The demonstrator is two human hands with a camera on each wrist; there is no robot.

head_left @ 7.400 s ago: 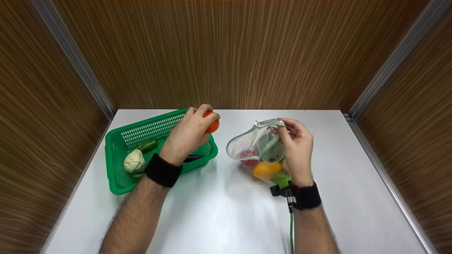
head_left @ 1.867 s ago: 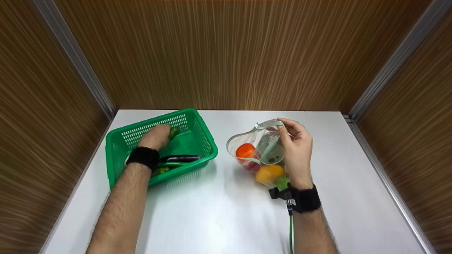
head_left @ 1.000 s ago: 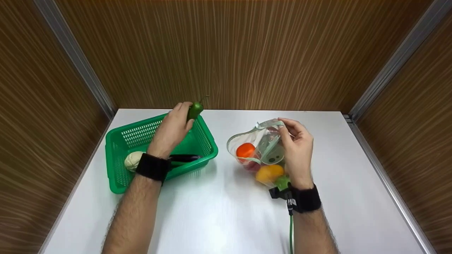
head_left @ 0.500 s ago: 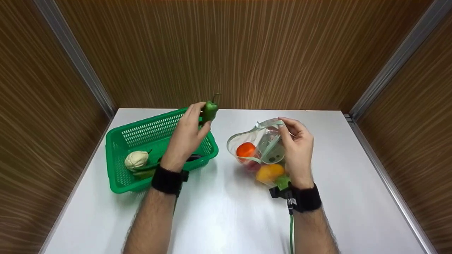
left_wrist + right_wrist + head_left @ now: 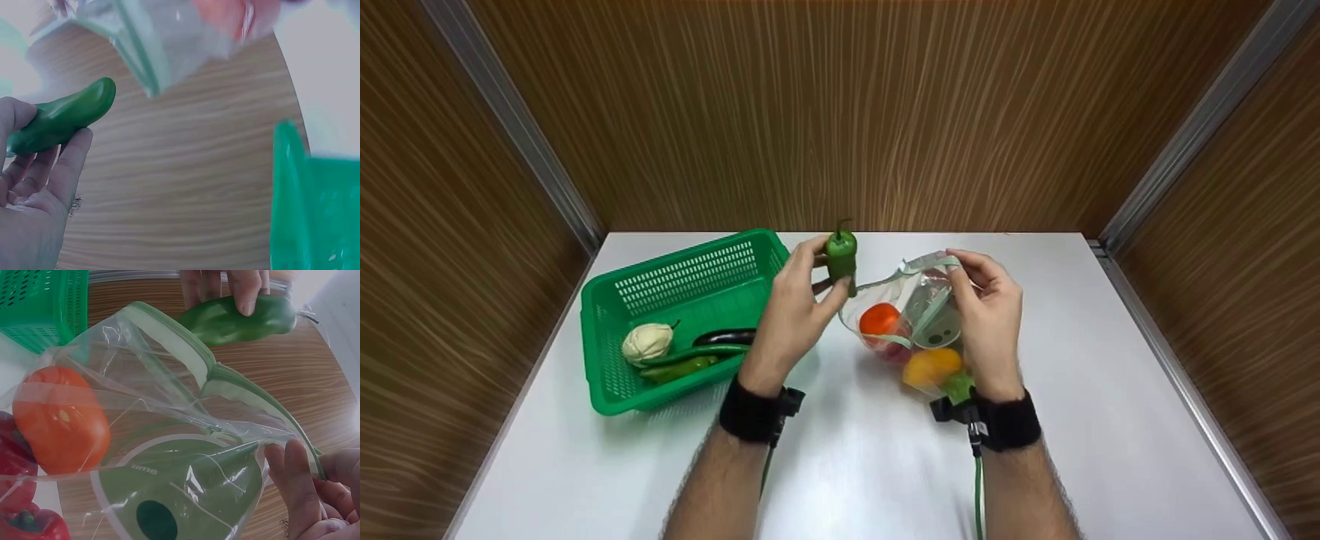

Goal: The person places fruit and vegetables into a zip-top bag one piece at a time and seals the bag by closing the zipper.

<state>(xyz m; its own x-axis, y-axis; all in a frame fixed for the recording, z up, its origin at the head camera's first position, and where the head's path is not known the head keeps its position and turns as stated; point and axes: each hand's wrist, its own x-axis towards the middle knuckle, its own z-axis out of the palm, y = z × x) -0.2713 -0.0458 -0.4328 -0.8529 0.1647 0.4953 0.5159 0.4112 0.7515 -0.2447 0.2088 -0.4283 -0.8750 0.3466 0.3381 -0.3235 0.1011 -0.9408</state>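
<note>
Two bare hands, left hand (image 5: 793, 315) and right hand (image 5: 991, 319). Left forearm (image 5: 711, 491) and right forearm (image 5: 1029, 487) uncovered where visible, with fine hair. Each wrist wears a broad band, black, matte, soft-looking: left wristband (image 5: 747, 415), right wristband (image 5: 1015, 422). Small black blocky unit at each inner edge: left unit (image 5: 792, 401), right unit (image 5: 942, 409). Right side: dark connector (image 5: 975, 435) with bright metallic glints, small pale patch adjoining; thin green right cable (image 5: 979, 491) below. Left side: similar thin green left cable (image 5: 766, 474), partly hidden by the forearm.

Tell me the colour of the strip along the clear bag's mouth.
Pale green, darker at its edge; the strip shows best in the right wrist view.
</note>
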